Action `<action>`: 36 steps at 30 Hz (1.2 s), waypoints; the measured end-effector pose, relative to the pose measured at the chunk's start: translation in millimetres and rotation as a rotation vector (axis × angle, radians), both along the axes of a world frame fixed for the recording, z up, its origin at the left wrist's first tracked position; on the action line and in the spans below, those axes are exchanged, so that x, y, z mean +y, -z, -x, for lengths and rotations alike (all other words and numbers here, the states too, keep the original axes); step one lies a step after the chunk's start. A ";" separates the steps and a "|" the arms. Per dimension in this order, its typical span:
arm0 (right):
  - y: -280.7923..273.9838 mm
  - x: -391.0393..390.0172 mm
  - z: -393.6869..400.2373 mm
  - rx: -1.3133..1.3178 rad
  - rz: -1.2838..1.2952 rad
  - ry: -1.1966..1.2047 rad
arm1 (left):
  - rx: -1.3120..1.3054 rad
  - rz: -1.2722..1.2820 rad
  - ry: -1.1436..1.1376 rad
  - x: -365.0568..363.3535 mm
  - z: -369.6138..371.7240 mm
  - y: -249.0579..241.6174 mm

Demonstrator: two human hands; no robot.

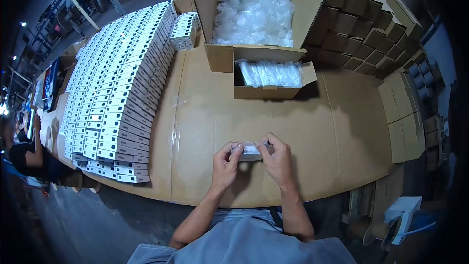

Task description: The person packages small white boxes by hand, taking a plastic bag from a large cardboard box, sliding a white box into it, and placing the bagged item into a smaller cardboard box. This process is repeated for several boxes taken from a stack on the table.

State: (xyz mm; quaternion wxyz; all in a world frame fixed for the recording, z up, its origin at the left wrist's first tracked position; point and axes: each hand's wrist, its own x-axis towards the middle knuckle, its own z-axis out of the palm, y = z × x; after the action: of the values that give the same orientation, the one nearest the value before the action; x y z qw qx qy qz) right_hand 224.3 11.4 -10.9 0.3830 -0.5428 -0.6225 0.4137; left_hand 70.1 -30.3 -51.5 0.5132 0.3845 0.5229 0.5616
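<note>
From the head view I see both hands meeting low at the centre of the cardboard-covered surface (pixel 303 132). My left hand (pixel 225 164) and my right hand (pixel 277 159) each pinch one end of a small clear plastic packet (pixel 251 150) with something white inside it; the packet sits between the fingertips, just above the surface, toward six o'clock from the middle of the view. Both hands are closed on it, thumbs and fingers gripping its ends.

Nothing lies between the hands and the near edge of the surface. Straight ahead at twelve o'clock, well apart from the hands, stands a small open carton (pixel 273 80) filled with a row of clear bagged pieces. Directly behind it, touching it, is a large open carton (pixel 256 14) heaped with crumpled clear bags (pixel 254 12).

At ten o'clock a broad block of stacked white boxes (pixel 117 93) runs from the near edge far up the surface, in tight rows; a shorter stack of the same white boxes (pixel 184 30) stands at its far end beside the large carton. At one to two o'clock a wall of small brown cartons (pixel 371 24) rises in steps, and flat cardboard pieces (pixel 403 117) lie at three o'clock along the right edge.

At nine o'clock, off the surface, another person (pixel 27 151) in a dark top is partly visible. At five o'clock, below the edge of the surface, a white object (pixel 403 217) stands on the floor; I cannot tell what it is.
</note>
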 end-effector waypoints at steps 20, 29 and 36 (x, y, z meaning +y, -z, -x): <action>-3.0 -0.5 -9.4 -0.003 -0.337 -0.253 | -0.211 0.096 -0.067 10.4 4.2 8.5; -8.3 10.5 -20.6 -0.011 -0.173 -0.367 | -0.094 -0.182 0.083 6.5 16.0 -19.2; -12.9 -2.0 -16.4 0.102 0.020 -0.307 | 0.174 -0.216 0.347 12.7 39.2 -18.6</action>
State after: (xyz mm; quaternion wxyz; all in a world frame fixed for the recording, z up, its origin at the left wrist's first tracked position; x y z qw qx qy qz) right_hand 240.7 9.4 2.0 0.3409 -0.4236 -0.6737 0.5005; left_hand 30.9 -17.6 -32.9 0.5112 0.5684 0.4280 0.4821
